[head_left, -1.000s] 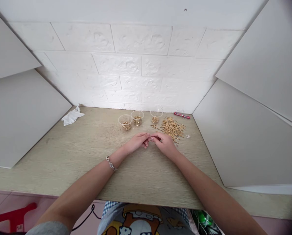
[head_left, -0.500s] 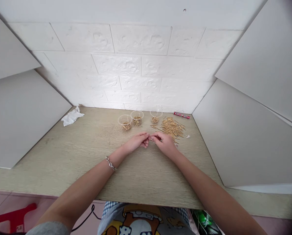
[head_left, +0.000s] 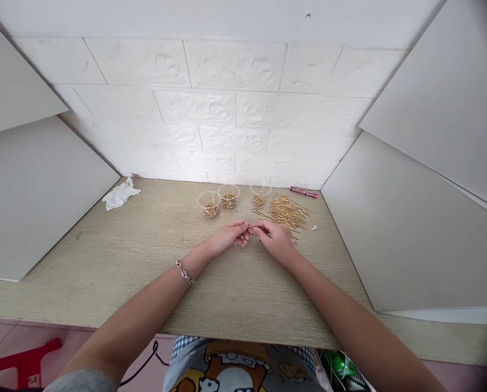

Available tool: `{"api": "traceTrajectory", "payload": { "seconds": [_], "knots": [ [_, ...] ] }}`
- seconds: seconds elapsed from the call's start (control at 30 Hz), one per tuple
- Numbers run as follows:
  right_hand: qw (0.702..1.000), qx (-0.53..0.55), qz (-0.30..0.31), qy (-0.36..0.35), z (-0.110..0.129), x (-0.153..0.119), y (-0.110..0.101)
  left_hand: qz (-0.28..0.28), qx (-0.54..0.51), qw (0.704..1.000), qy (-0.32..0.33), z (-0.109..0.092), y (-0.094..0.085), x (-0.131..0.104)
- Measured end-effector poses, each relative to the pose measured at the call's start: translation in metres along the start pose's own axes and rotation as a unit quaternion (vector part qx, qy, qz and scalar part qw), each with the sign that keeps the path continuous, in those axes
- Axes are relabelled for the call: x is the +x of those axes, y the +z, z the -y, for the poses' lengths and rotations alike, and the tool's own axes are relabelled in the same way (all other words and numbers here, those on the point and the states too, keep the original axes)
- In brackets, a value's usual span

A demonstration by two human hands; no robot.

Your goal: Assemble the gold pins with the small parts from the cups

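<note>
While both forearms are reaching over the wooden table (head_left: 235, 294), the left hand (head_left: 229, 238) and right hand (head_left: 273, 238) are meeting near its middle. Left: thumb and forefinger are pressing together, remaining fingers curling loosely beneath. Right: thumb and forefinger are making a similar close pinch. Between the fingertips both are gripping a thin piece (head_left: 252, 226), too small to identify; cannot tell whether it is touching the tabletop.

Gold-coloured sticks (head_left: 286, 211) are lying in a loose pile just beyond the right hand, which is partly covering the near edge. Three clear cups are standing beyond the hands, all holding small gold-coloured bits: left cup (head_left: 201, 207) and middle cup (head_left: 221, 197) are sitting close together, right cup (head_left: 253, 191) apart, nearer the pile. Behind the pile, a red tube (head_left: 303, 192) is lying near the white wall (head_left: 210, 109). Crumpled white sheet (head_left: 121, 194) is resting far left. Silver bracelet (head_left: 185, 272) is circling the left wrist.
</note>
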State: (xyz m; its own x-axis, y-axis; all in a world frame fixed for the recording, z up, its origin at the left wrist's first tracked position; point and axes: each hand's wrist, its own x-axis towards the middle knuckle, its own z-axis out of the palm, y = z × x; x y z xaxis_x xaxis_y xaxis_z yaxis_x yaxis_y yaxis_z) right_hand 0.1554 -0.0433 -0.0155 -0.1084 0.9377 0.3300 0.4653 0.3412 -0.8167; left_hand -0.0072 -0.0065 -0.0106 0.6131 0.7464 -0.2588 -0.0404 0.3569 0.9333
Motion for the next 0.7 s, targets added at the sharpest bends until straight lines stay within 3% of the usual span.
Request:
{"api": "traceTrajectory", "payload": {
  "seconds": [0.23, 0.57, 0.7],
  "knots": [
    [1.0, 0.003, -0.012, 0.007, 0.003, -0.001, 0.001, -0.006, 0.019, 1.0, 0.005, -0.002, 0.003, -0.001],
    [0.993, -0.107, 0.015, -0.048, 0.002, 0.0, -0.008, -0.01, 0.035, 0.999, 0.007, -0.004, 0.003, -0.003],
    [0.988, -0.151, -0.002, -0.043, 0.0, 0.005, -0.018, -0.018, 0.054, 0.998, 0.003, -0.003, 0.003, -0.002]
  ]
}}
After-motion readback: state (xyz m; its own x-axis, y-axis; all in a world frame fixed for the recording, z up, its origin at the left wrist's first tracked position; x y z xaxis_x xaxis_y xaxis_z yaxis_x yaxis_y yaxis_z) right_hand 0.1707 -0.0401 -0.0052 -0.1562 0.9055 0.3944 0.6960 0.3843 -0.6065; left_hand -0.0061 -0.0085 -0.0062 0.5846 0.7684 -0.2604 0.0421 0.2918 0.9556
